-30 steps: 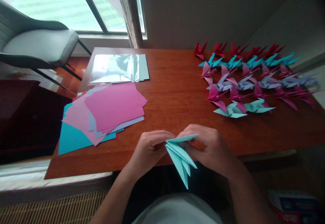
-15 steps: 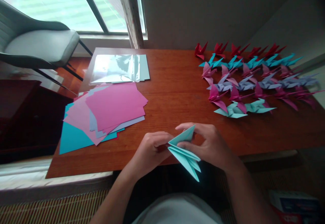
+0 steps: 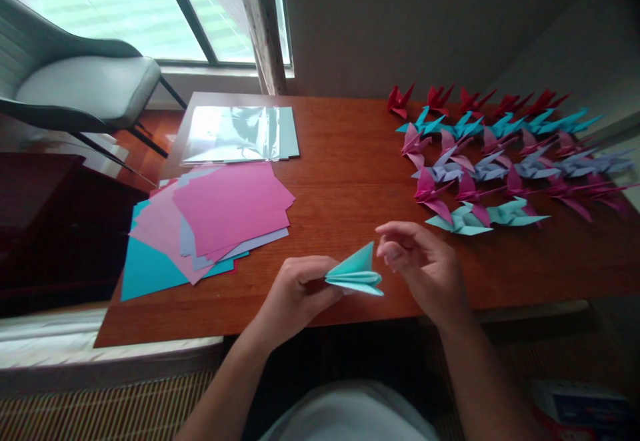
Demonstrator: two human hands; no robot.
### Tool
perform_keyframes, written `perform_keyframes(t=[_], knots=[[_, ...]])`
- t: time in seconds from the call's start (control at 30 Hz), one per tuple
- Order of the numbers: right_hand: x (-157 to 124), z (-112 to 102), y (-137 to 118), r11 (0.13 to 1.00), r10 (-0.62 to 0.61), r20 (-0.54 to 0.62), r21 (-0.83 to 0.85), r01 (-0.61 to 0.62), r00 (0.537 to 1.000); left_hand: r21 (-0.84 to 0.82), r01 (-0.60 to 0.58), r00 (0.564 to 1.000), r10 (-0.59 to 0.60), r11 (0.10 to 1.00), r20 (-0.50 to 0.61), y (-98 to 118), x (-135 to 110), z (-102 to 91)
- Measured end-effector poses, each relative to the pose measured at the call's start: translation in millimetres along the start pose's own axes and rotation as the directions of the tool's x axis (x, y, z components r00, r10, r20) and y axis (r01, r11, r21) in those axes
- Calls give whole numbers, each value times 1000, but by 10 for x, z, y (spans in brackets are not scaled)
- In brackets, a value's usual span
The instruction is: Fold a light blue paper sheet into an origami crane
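Observation:
A partly folded mint-green origami paper point(image 3: 356, 273) is held above the table's front edge, with several layered flaps and one point sticking up. My left hand point(image 3: 303, 294) pinches its left end between thumb and fingers. Just right of the paper, apart from it, my right hand point(image 3: 423, 267) hovers with curled fingers and nothing visible in them. Two finished mint-green paper cranes stand beyond it, the nearer one point(image 3: 463, 219) at the front of the rows.
Rows of red point(image 3: 400, 99), turquoise point(image 3: 465, 123), pink and lilac cranes fill the table's right side. Fanned sheets of coloured paper point(image 3: 230, 204) lie at left, below a clear-wrapped paper pack point(image 3: 233, 134). A chair point(image 3: 90, 87) stands by the window.
My right hand has let go of the mint-green paper and moved right and slightly up. The paper has turned flatter, now in my left hand alone. The view has shifted slightly.

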State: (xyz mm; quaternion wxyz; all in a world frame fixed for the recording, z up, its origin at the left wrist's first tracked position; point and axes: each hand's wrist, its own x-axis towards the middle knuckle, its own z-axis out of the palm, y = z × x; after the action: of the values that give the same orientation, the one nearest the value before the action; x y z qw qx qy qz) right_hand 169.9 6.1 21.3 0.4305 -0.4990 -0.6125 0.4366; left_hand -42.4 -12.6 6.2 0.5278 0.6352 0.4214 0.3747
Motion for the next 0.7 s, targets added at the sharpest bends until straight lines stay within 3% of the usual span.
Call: perform_keyframes(t=[0.07,0.23,0.43,0.7], knots=[[-61,29,5,996,-83,-111,-26,81,990,-57,49,996,-52,997,-66,3,1,2],[-114,140,-9,959,-275,42,-52,277,961,-181,112,980,-139,977,-146,-4,19,17],[-42,217,-30,938,-322,88,-108,330,943,-204,130,975,-163,970,-154,-35,24,33],[-99,276,-82,846,-438,163,-259,466,884,-290,85,966,-150,953,-210,-98,18,49]])
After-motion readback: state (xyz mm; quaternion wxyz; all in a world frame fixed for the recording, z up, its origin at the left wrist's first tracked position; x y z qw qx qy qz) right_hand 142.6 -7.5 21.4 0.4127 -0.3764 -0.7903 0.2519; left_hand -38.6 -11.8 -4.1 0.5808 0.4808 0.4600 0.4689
